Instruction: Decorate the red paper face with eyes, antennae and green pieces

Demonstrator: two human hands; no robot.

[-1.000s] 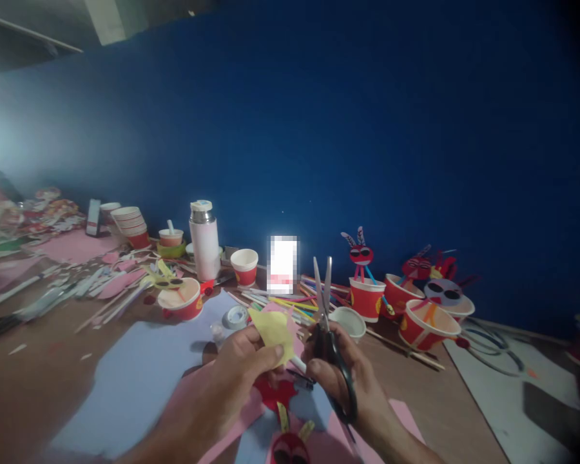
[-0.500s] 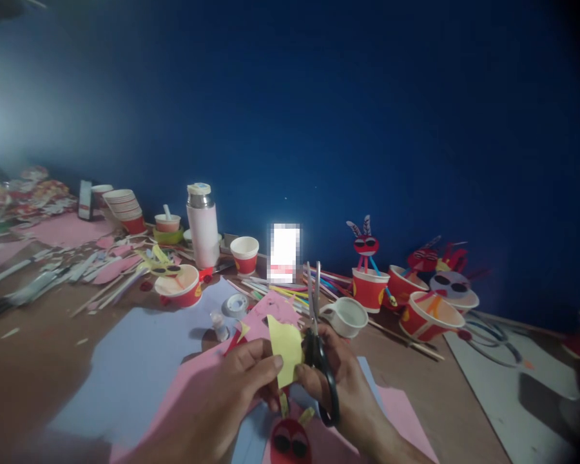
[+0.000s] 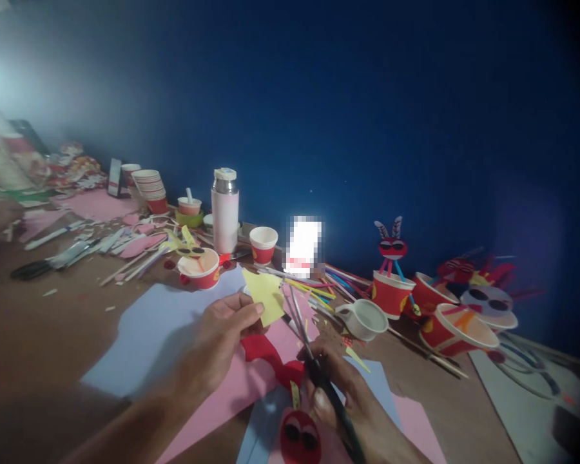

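My left hand (image 3: 220, 335) pinches a small yellow paper piece (image 3: 265, 296) above the table. My right hand (image 3: 341, 393) grips black-handled scissors (image 3: 302, 332), their blades slightly apart and pointing up-left toward the yellow piece's right edge. Below the hands lie a red paper cut-out (image 3: 270, 357) and a round red paper face with black eyes (image 3: 299, 438), on pink sheets (image 3: 241, 386) and a light blue sheet (image 3: 149, 328).
Red paper cups with craft faces (image 3: 391, 287) stand at the right, a white cup (image 3: 365, 319) lies on its side, and coloured sticks (image 3: 309, 287) are scattered. A pink flask (image 3: 225, 209), a stack of cups (image 3: 152, 190) and paper scraps (image 3: 125, 248) fill the left.
The view has shifted left. My left hand lifted the yellow piece up and left; the scissors tilted from upright to leaning left, and my right hand dropped lower.
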